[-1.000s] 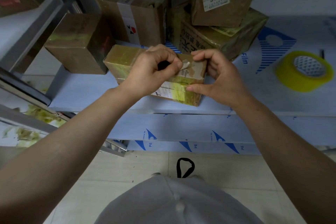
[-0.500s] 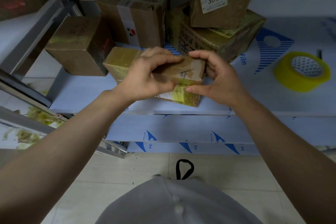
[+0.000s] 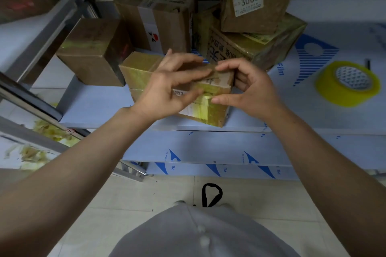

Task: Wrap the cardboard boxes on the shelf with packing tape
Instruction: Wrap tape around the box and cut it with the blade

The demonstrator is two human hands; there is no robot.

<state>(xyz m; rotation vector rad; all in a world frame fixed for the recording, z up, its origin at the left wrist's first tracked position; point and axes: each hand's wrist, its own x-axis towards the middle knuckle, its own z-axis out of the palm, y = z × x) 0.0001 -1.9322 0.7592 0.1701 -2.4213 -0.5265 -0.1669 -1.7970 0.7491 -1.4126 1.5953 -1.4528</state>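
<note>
A small cardboard box (image 3: 137, 67), wrapped in yellowish tape, lies near the front edge of the shelf (image 3: 94, 108). My left hand (image 3: 167, 89) is spread over its top and front, fingers straight and touching the taped surface. My right hand (image 3: 248, 92) holds the box's right end, thumb on the front face and fingers curled over the top corner. A yellow roll of packing tape (image 3: 347, 83) lies on the shelf to the right, apart from both hands.
Behind the small box stand a brown box (image 3: 92, 52) at the left, a taller box (image 3: 158, 19) in the middle, and a labelled box (image 3: 257, 0) stacked on a taped one (image 3: 250, 48). Tape scraps (image 3: 50, 131) lie on the lower left shelf.
My left hand's fingers have uncurled from a pinch at the box's top edge and now lie spread over the box. My right hand has kept its hold on the right end.
</note>
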